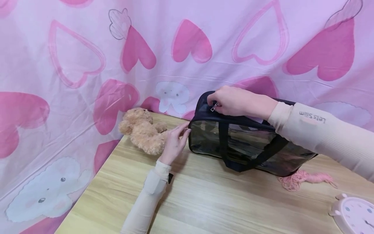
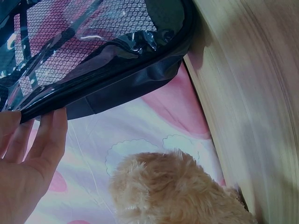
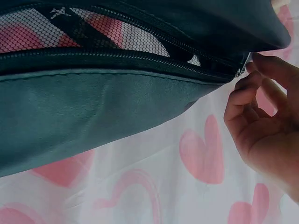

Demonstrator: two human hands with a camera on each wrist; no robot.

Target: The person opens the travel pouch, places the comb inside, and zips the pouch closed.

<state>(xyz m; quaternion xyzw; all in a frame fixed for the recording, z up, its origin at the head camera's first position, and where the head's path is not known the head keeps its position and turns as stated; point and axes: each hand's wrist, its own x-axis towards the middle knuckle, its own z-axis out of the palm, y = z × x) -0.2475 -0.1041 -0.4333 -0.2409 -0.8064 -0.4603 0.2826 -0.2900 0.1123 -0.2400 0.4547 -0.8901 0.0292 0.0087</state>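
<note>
A black bag (image 1: 204, 113) with see-through smoky sides stands on the table, its strap handle (image 1: 223, 139) hanging down the front. My left hand (image 1: 174, 143) pinches the bag's left edge, thumb in front and fingers behind, as the left wrist view shows. At the left end of the top, my right hand (image 1: 230, 100) pinches a metal zipper pull (image 1: 213, 108) with thumb and index finger. In the right wrist view the zipper (image 3: 117, 53) is parted along the top, and white mesh (image 3: 18, 32) shows through the gap.
A fluffy tan plush toy (image 1: 146, 133) lies left of the bag, beside my left hand. Pink yarn (image 1: 306, 178) sits at the bag's right front corner, and a pink alarm clock (image 1: 355, 211) is nearer me. Behind the wooden table (image 1: 198, 201) hangs a heart-patterned curtain (image 1: 163, 32).
</note>
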